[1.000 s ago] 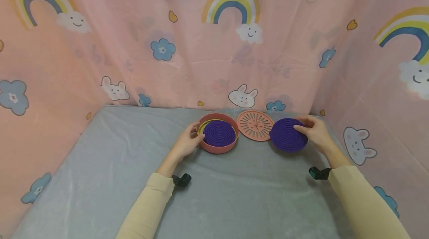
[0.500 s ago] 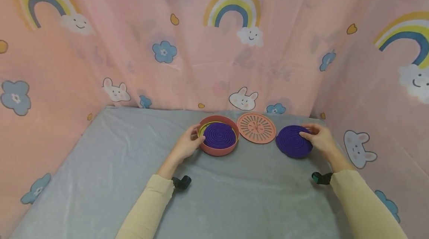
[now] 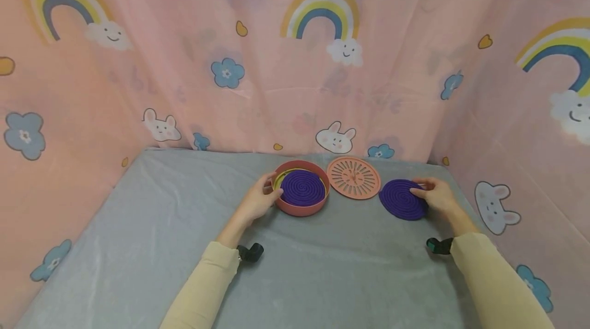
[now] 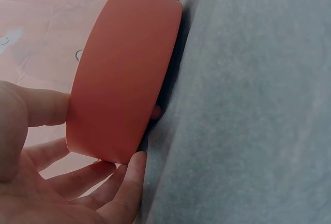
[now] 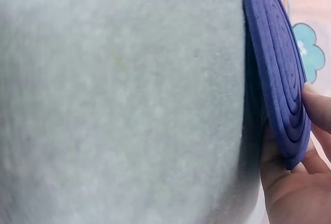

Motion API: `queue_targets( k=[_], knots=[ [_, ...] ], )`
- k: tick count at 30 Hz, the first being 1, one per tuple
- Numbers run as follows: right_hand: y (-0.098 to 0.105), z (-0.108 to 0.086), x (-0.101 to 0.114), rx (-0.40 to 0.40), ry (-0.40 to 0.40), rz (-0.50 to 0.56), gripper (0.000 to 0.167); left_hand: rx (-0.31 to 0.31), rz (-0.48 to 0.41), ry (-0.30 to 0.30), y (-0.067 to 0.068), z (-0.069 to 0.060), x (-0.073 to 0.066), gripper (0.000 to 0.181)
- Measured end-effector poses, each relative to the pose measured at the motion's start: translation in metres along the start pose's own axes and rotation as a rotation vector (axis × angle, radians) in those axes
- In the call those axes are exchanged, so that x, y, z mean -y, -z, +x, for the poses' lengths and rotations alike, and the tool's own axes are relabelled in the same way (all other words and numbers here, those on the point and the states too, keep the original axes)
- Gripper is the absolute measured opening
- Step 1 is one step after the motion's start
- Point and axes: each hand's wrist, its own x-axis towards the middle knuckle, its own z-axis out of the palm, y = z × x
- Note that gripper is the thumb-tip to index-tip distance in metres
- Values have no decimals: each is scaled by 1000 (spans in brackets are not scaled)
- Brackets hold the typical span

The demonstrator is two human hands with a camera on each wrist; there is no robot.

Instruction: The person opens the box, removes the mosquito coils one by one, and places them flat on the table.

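In the head view a round reddish holder [image 3: 301, 211] stands on the grey cloth, with a purple mosquito coil [image 3: 302, 188] and a yellow ring inside it. My left hand [image 3: 258, 198] grips the holder's left side, thumb at the rim; the left wrist view shows the fingers around its wall. Further right, my right hand [image 3: 435, 196] pinches a second purple mosquito coil [image 3: 402, 199] by its right edge. In the right wrist view the thumb lies on top of this coil [image 5: 282, 69] and fingers are beneath it. The coil sits low and slightly tilted over the cloth.
A slotted orange-pink lid [image 3: 354, 179] lies flat between the holder and the second coil, close to both. Grey cloth [image 3: 322, 267] covers the table. A pink printed curtain [image 3: 258, 114] rises behind and at both sides.
My right hand has lowered the second coil toward the cloth and shifted it slightly right, away from the lid. The left hand has kept its grip on the holder.
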Motion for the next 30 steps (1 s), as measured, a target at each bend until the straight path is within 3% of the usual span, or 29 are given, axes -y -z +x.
queue_targets(
  k=[6,18,30],
  knots=[
    [0,-2,-3,37,-39,13,53,6,1,-2,-3,-2,1,58],
    [14,-9,13,18,72,-9,50,12,-17,1,-1,-1,0,58],
    [-1,-18,54,34,97,68,48,14,-21,-2,1,1,1,58]
  ],
)
